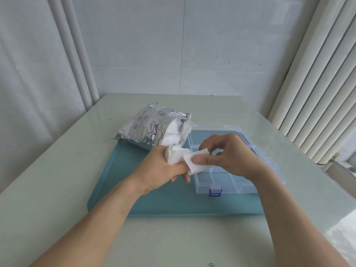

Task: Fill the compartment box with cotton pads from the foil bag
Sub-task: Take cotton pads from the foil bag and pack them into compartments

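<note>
1. My left hand (163,166) is gripping a small stack of pads (176,154), fingers curled round it, holding it just above the mat (119,182) so the spares are staying within reach of the box (227,178).
2. My right hand (223,155) is pinching one pad (194,164) between thumb and fingers, peeling it off the stack; the other fingers are loosely curled. I'm taking singles, I judge, because a compartment is too small for the whole stack at once.
3. The box is sitting open toward the mat's right edge, lid laid back behind it, blue latch (215,192) facing me. The compartments I can see are looking empty, so filling is barely starting.
4. The bag (146,128) is lying at the mat's far left corner, mouth facing the box, more pads showing inside, which is keeping refills a short reach away.
5. The mat is lying on the table (57,170).
</note>
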Action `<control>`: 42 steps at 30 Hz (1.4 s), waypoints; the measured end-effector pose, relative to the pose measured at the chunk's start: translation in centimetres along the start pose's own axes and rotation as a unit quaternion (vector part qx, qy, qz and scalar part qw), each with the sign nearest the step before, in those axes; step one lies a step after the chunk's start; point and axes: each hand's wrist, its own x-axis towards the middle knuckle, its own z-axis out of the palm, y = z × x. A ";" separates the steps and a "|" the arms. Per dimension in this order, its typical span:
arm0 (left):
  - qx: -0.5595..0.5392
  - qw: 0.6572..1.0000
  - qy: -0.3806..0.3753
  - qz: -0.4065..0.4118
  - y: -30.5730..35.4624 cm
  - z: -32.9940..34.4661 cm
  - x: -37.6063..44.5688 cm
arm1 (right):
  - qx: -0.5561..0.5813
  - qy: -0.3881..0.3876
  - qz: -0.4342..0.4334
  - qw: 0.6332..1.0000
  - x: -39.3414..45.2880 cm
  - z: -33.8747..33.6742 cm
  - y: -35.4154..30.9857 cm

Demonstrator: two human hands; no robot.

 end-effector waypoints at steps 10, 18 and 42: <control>-0.245 0.957 -0.083 -0.128 1.3 0.1 -0.2 | 0.178 -0.058 -0.044 0.981 -0.9 -0.8 -1.3; -0.275 0.905 -0.264 -0.191 1.0 0.2 -0.6 | 0.055 -0.048 -0.063 0.995 -0.9 1.9 -2.6; -0.301 0.935 -0.173 -0.080 0.9 0.0 0.0 | 0.291 -0.006 -0.100 0.951 0.1 -1.9 -1.1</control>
